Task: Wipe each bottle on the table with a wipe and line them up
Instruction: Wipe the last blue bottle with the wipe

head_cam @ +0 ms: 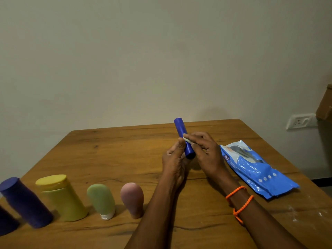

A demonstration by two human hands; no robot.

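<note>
- Holding a slim blue plastic cylinder bottle above the wooden tabletop, the left hand curls around its lower part.
- The right hand pinches a small white wipe against the bottle's side; most of the wipe is hidden by the fingers.
- A blue plastic wipes pack lies just right of the hands.
- Near the front edge stand in a row a pink rounded tube, a green tube with white cap, a yellow bottle and a dark purple bottle.
- Another dark object is cut off at the left border; I cannot tell what it is.
</note>
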